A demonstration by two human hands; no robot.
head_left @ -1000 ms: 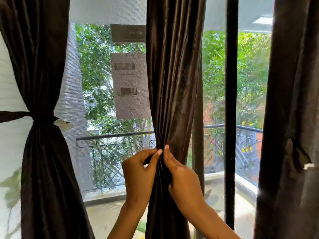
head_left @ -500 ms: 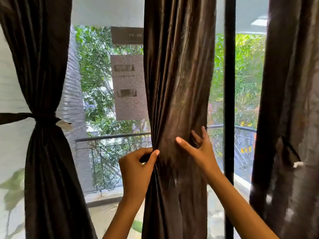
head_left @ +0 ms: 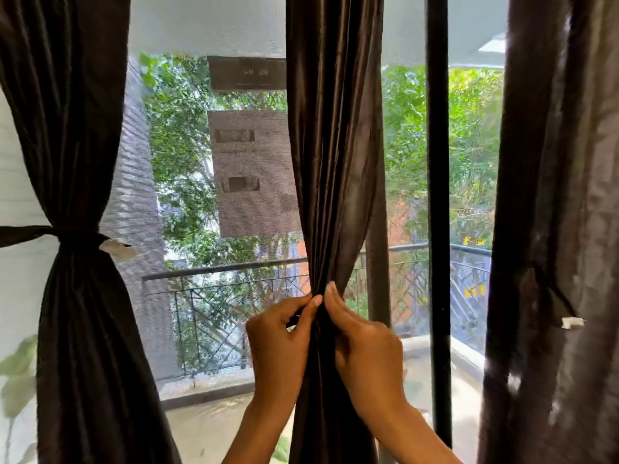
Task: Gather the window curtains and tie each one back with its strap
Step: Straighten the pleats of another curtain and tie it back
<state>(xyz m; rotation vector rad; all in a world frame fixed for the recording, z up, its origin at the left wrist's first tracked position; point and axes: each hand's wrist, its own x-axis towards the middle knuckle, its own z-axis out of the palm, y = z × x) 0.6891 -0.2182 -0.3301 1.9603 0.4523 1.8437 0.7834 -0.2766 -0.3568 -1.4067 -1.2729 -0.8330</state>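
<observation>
The middle curtain (head_left: 335, 162) hangs at the centre of the frame, dark brown and glossy, drawn into a narrow waist just below mid-height; both hands meet at that waist. The left hand (head_left: 278, 343) sits on the curtain's left edge, fingers curled, thumb and forefinger pinching the gathered folds; the right hand (head_left: 366, 349) sits on the right edge, fingers curled round the same bunch, fingertips touching the cloth just beside the left thumb. No strap is discernible on this curtain. At the left of the frame the left curtain (head_left: 73, 128) is already cinched by its strap (head_left: 30, 234), which runs to the left border; a pale tab (head_left: 117, 247) projects from the knot. At the right edge the right curtain (head_left: 562, 195) hangs loose. A dark window post (head_left: 438, 195) stands between the middle and right curtains; a balcony railing (head_left: 217, 271) shows beyond the glass.
</observation>
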